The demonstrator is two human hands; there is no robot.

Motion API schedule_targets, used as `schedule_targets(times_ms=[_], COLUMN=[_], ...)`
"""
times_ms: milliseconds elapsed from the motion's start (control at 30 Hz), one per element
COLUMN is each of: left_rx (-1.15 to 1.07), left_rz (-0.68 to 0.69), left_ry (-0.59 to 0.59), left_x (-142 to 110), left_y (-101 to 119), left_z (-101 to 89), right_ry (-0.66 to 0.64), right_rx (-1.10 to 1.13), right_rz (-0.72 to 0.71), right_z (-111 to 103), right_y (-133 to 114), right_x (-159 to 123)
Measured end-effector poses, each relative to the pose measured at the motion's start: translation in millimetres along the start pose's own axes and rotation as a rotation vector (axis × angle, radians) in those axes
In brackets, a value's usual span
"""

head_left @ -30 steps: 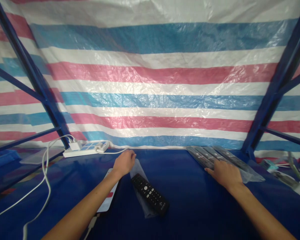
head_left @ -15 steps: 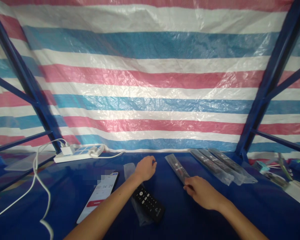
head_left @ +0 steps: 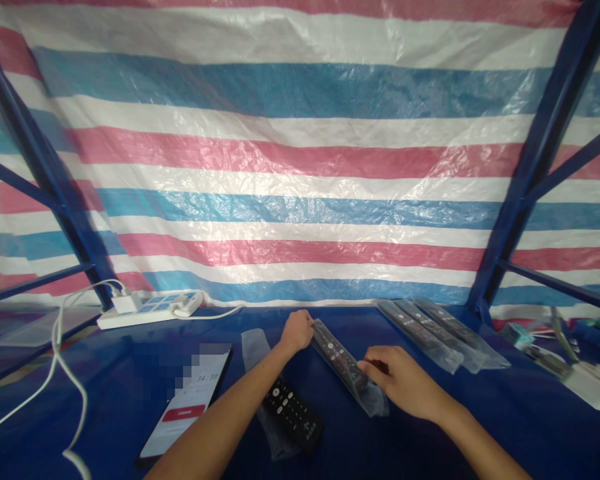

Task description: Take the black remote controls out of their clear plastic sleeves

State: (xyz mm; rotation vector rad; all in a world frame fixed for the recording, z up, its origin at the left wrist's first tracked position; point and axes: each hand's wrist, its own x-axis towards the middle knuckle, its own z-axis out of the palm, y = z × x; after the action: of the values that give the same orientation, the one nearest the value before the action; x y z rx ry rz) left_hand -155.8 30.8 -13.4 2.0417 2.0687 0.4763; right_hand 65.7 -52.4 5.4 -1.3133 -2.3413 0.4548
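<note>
A black remote control in a clear plastic bag (head_left: 337, 357) lies slanted in front of me. My left hand (head_left: 299, 331) pinches its far end. At its near end, my right hand (head_left: 405, 380) has curled fingers, with the tips against the bag's right edge. Partly under my left forearm is an unwrapped black remote control (head_left: 295, 413), its upper part hidden. It rests across an empty-looking clear bag (head_left: 254, 347).
Several bagged remotes (head_left: 430, 333) lie side by side at the back right of the blue table (head_left: 420, 447). A phone (head_left: 185, 413) with a timer is on the left. Behind it sit a white power strip (head_left: 150, 310) and white cables (head_left: 63, 380). A striped sheet hangs at the back.
My right hand has brought one bagged remote from the right-hand row to the middle. My left hand has moved right and taken its far end. The view has shifted slightly.
</note>
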Motion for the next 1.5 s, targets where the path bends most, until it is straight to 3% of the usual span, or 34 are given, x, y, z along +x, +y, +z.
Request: schedule_targets(times_ms=[167,433,600,833,1033,1167,1300,1500], left_rx=[0.022,-0.016,-0.002,0.180,0.194,0.199,0.209,0.210], left_rz=[0.007,-0.032,0.049,0.265,0.248,0.228,0.234,0.222], left_ry=[0.037,-0.021,0.080,0.244,0.328,0.376,0.379,0.428], left_x=[-4.0,-0.1,-10.3,-25.9,-35.7,-45.3,-53.0,-57.8], left_y=[0.7,0.2,5.3,18.4,39.9,54.4,65.9,72.5], left_z=[0.0,-2.4,-9.5,-40.4,-78.8,-101.1,-115.6,-130.2], right_ry=[0.027,0.046,0.055,0.085,0.098,-0.008,-0.119,-0.162], right_rx=[-0.006,-0.010,0.001,-0.005,-0.042,-0.060,-0.075,-0.096], right_rz=[0.003,-0.007,0.004,-0.002,0.033,0.090,0.152,0.160], right_z=[-0.7,0.5,-3.1,-7.7,-12.9,-14.7,-10.6,-5.9], right_y=[5.3,9.9,7.0,6.8,5.4,1.4,-5.0,-12.4], right_x=[-0.1,-0.1,-0.4,-1.4,-2.6,-6.1,-8.3,-9.2])
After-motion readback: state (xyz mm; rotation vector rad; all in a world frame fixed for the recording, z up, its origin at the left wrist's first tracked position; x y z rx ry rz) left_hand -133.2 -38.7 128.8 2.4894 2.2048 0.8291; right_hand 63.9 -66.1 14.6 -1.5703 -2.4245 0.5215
